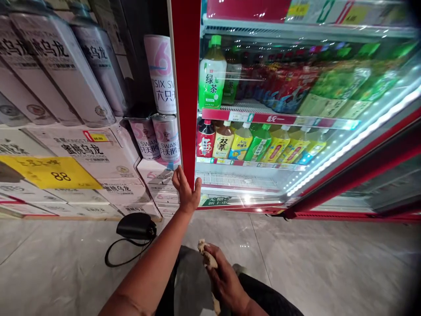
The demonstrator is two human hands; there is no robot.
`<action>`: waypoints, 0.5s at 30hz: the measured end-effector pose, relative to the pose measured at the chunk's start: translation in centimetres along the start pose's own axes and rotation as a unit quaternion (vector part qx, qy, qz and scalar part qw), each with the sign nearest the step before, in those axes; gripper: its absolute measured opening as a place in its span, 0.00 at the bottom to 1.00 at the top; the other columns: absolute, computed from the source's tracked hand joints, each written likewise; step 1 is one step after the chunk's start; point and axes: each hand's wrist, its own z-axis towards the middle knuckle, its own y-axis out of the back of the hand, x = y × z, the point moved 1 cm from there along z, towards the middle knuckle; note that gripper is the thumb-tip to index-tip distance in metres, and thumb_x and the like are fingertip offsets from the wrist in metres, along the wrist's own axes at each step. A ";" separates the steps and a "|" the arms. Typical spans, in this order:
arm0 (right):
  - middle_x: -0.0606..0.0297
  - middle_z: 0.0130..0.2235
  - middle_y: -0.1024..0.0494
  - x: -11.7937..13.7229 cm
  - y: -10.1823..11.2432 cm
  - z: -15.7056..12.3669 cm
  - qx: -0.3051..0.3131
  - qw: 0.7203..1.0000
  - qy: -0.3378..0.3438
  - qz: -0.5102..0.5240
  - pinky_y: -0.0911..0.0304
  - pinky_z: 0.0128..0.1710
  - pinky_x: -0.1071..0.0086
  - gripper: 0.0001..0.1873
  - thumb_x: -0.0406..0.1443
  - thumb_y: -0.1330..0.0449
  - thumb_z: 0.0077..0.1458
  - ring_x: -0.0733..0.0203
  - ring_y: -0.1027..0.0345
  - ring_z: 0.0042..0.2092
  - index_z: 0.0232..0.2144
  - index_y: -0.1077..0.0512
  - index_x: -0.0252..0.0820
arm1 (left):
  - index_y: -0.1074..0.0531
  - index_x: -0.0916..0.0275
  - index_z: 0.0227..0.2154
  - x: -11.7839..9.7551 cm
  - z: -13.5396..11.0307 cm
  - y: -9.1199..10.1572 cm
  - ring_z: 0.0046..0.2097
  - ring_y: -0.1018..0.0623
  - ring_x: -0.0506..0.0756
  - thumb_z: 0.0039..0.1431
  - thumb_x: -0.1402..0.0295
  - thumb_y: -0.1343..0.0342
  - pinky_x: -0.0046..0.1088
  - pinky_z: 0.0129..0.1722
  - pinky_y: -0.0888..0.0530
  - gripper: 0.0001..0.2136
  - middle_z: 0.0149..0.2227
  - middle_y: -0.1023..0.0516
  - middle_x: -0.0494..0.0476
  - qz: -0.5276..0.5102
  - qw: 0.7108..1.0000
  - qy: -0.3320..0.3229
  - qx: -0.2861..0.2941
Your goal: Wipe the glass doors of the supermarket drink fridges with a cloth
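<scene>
My left hand reaches forward with fingers spread, its palm against the red side frame of an open drinks cooler, near the frame's lower end. My right hand rests low over my lap, closed round a crumpled beige cloth. Inside the cooler, a green tea bottle stands on the upper shelf. A row of several bottles stands on the lower shelf, with a red-labelled bottle at its left end.
The cooler's glass door is swung open to the right. Stacked white cartons with big printed cans and a yellow price tag stand at the left. A small black bag with a strap lies on the grey tiled floor.
</scene>
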 end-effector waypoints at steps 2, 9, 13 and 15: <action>0.57 0.60 0.24 -0.4 -0.1 0.3 -0.004 1.000 -0.008 0.003 0.33 0.62 0.63 0.20 0.42 0.46 0.69 0.56 0.30 0.62 0.61 0.30 0.54 | 0.55 0.63 0.72 0.2 -0.6 -0.4 0.73 0.49 0.66 0.65 0.49 0.47 0.50 0.71 0.47 0.41 0.69 0.51 0.75 0.006 1.000 -0.011 -0.005; 0.58 0.60 0.25 -0.2 0.4 1.0 -0.001 1.000 -0.003 -0.003 0.32 0.61 0.62 0.21 0.41 0.46 0.70 0.55 0.30 0.62 0.62 0.32 0.56 | 0.55 0.58 0.72 2.6 -1.4 -1.7 0.72 0.45 0.65 0.67 0.53 0.48 0.49 0.70 0.45 0.37 0.70 0.48 0.72 -0.020 0.999 -0.029 0.020; 0.57 0.63 0.27 1.1 2.3 4.1 0.028 0.996 0.061 -0.061 0.32 0.63 0.61 0.24 0.36 0.49 0.70 0.55 0.32 0.64 0.65 0.36 0.56 | 0.50 0.59 0.70 4.6 -1.7 -2.7 0.66 0.35 0.63 0.67 0.50 0.50 0.47 0.66 0.36 0.34 0.66 0.40 0.72 -0.057 0.997 0.003 0.046; 0.55 0.63 0.29 1.2 3.5 6.4 0.026 0.990 0.096 -0.103 0.31 0.62 0.60 0.25 0.35 0.49 0.69 0.54 0.32 0.64 0.66 0.37 0.55 | 0.48 0.59 0.70 6.0 -2.0 -3.4 0.66 0.34 0.63 0.68 0.49 0.52 0.47 0.66 0.35 0.33 0.68 0.41 0.72 -0.075 0.993 0.046 0.075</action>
